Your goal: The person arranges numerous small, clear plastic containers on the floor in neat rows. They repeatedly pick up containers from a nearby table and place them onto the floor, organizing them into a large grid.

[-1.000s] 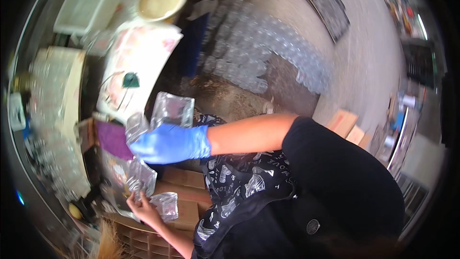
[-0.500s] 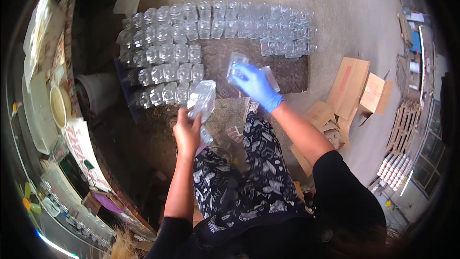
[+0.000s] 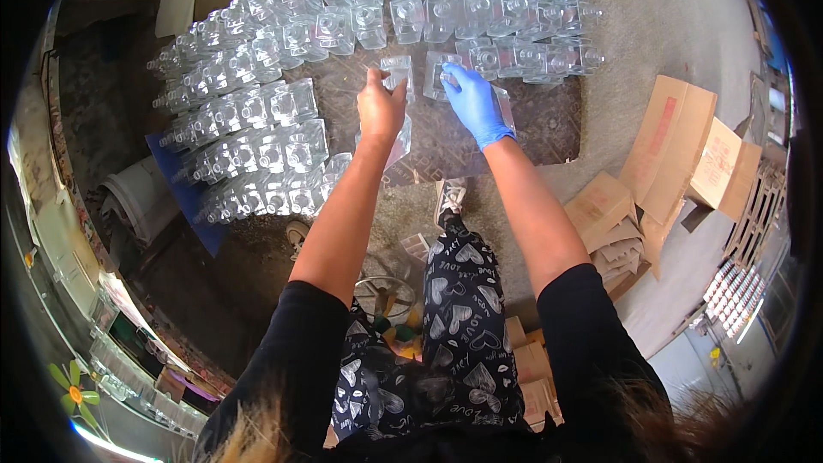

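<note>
My bare left hand has its fingers closed on a clear square glass bottle over the dark board. A second clear bottle shows beneath that hand, partly hidden by the palm and wrist. To its right, my right hand, in a blue glove, grips another clear square bottle by its top. One more clear piece sticks out beside the gloved palm, mostly covered. Rows of similar bottles stand on the board beyond both hands, and more rows stand at the left.
Opened cardboard boxes lie on the floor at the right. A blue sheet borders the left rows, with a pale bucket past it. A round metal stand is between my legs. A cluttered bench runs along the left.
My left hand has moved forward from near my knees to the board with its bottles. The gloved hand has stayed over the board. My view has shifted, so the rows look larger.
</note>
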`<move>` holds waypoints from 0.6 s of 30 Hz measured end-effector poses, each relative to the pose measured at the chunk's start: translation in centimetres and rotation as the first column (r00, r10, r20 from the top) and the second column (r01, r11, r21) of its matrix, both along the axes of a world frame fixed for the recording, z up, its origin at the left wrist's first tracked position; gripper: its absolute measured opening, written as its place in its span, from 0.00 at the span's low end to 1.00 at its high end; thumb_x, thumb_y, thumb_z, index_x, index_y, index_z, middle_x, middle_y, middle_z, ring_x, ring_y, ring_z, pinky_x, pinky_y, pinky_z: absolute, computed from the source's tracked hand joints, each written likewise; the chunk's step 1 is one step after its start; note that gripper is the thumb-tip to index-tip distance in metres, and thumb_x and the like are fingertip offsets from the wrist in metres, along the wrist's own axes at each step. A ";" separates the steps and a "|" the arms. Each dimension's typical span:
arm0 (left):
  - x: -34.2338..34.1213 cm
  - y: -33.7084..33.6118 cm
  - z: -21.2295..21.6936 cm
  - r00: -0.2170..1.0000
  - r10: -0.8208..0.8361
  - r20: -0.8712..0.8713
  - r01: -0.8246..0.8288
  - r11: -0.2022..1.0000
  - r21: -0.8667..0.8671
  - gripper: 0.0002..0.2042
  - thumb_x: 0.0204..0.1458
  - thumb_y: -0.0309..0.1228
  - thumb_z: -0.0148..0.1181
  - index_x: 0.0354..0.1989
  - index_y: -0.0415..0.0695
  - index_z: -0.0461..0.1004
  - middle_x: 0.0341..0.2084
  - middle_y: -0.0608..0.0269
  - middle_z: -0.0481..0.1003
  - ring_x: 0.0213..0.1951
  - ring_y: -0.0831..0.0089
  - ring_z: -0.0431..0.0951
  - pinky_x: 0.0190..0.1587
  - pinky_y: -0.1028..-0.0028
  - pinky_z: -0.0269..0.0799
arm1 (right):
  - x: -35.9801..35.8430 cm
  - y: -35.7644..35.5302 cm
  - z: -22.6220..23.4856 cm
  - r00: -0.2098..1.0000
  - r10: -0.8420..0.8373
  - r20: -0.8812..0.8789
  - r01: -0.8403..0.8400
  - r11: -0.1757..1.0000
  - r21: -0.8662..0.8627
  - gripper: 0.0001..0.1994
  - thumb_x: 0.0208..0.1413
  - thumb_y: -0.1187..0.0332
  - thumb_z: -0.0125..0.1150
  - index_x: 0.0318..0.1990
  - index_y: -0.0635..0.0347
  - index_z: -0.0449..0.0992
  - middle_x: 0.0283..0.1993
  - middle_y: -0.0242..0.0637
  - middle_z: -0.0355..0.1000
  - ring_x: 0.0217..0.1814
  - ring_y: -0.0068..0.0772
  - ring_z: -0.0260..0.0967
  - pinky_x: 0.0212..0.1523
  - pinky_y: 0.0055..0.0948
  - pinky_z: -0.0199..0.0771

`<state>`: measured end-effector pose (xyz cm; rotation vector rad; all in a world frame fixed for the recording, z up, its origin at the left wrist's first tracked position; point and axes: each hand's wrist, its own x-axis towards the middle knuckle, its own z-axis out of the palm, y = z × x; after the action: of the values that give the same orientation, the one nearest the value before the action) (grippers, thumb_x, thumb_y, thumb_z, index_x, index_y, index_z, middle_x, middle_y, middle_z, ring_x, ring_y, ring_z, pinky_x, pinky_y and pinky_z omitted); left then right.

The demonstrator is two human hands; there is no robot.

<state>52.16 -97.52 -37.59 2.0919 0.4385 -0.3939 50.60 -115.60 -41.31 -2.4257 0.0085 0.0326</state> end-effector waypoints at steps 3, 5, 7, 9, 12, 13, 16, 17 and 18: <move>1.1 -0.6 -2.7 1.000 -0.006 0.004 0.006 0.999 0.034 0.17 0.50 0.34 0.64 0.44 0.38 0.69 0.22 0.48 0.79 0.31 0.51 0.81 0.39 0.60 0.73 | 0.5 0.5 -1.4 1.000 -0.015 -0.020 0.015 1.000 0.001 0.11 0.56 0.65 0.58 0.46 0.54 0.75 0.38 0.50 0.75 0.40 0.54 0.74 0.38 0.45 0.74; 1.7 -1.4 -4.0 0.999 -0.022 0.024 0.020 0.998 0.063 0.17 0.50 0.34 0.64 0.44 0.38 0.69 0.21 0.50 0.79 0.30 0.53 0.81 0.39 0.61 0.73 | 0.8 0.3 -2.3 1.000 -0.030 -0.009 0.030 0.999 -0.022 0.12 0.56 0.65 0.59 0.47 0.54 0.75 0.39 0.50 0.75 0.40 0.54 0.74 0.38 0.45 0.74; 2.0 -2.2 -4.9 0.998 -0.041 0.054 0.035 0.994 0.104 0.18 0.50 0.33 0.65 0.43 0.37 0.68 0.20 0.53 0.78 0.29 0.58 0.82 0.37 0.64 0.74 | 1.0 -0.3 -3.3 0.999 -0.033 0.021 0.034 0.999 -0.021 0.13 0.56 0.66 0.59 0.49 0.53 0.75 0.39 0.50 0.75 0.39 0.53 0.74 0.38 0.45 0.75; 2.4 -2.8 -5.7 0.999 -0.045 0.023 0.043 0.994 0.102 0.19 0.49 0.35 0.66 0.44 0.36 0.68 0.20 0.55 0.79 0.30 0.59 0.82 0.39 0.65 0.73 | 1.0 -0.8 -4.3 0.998 -0.049 0.039 0.049 0.999 0.004 0.17 0.54 0.66 0.62 0.51 0.54 0.74 0.40 0.51 0.75 0.37 0.51 0.75 0.37 0.43 0.75; 2.1 -0.9 -6.1 0.997 -0.020 0.070 0.012 0.993 0.117 0.22 0.48 0.36 0.68 0.47 0.37 0.68 0.21 0.54 0.79 0.30 0.58 0.81 0.38 0.64 0.73 | 0.9 2.1 -0.6 0.976 -0.199 -0.085 0.210 0.968 0.136 0.18 0.53 0.65 0.65 0.52 0.55 0.74 0.36 0.50 0.76 0.33 0.48 0.75 0.35 0.40 0.75; 1.7 -1.8 -4.3 0.996 -0.021 0.087 0.009 0.991 0.132 0.23 0.48 0.36 0.69 0.48 0.39 0.69 0.21 0.55 0.79 0.27 0.63 0.81 0.35 0.67 0.73 | 0.0 1.0 -1.3 0.953 -0.300 -0.051 0.304 0.943 0.133 0.16 0.50 0.66 0.69 0.47 0.57 0.77 0.31 0.43 0.77 0.27 0.36 0.74 0.30 0.32 0.74; -0.2 -0.5 -3.5 0.966 0.136 0.220 -0.142 0.990 0.010 0.21 0.49 0.36 0.69 0.47 0.40 0.72 0.19 0.56 0.77 0.22 0.72 0.76 0.30 0.70 0.71 | -2.3 1.0 -3.3 0.897 -0.441 0.028 0.394 0.825 0.405 0.12 0.48 0.68 0.71 0.41 0.59 0.80 0.26 0.35 0.76 0.23 0.23 0.69 0.27 0.25 0.70; -1.1 0.2 -4.0 0.945 0.218 0.245 -0.218 0.975 -0.026 0.18 0.50 0.36 0.69 0.45 0.40 0.74 0.17 0.61 0.74 0.19 0.79 0.70 0.27 0.73 0.69 | -3.1 1.5 -3.4 0.878 -0.474 -0.065 0.447 0.765 0.464 0.10 0.46 0.70 0.73 0.35 0.59 0.81 0.26 0.29 0.75 0.23 0.16 0.65 0.26 0.20 0.67; -2.0 0.9 -4.7 0.937 0.246 0.250 -0.247 0.969 -0.028 0.16 0.51 0.35 0.68 0.43 0.40 0.75 0.15 0.65 0.72 0.19 0.80 0.68 0.26 0.74 0.68 | -3.8 1.9 -3.7 0.892 -0.441 -0.094 0.432 0.775 0.461 0.10 0.46 0.70 0.73 0.35 0.60 0.80 0.26 0.29 0.75 0.24 0.16 0.65 0.27 0.20 0.67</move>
<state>50.11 -96.59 -42.25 2.0251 0.5410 0.0211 46.85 -113.73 -45.03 -1.8788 0.5035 -0.1832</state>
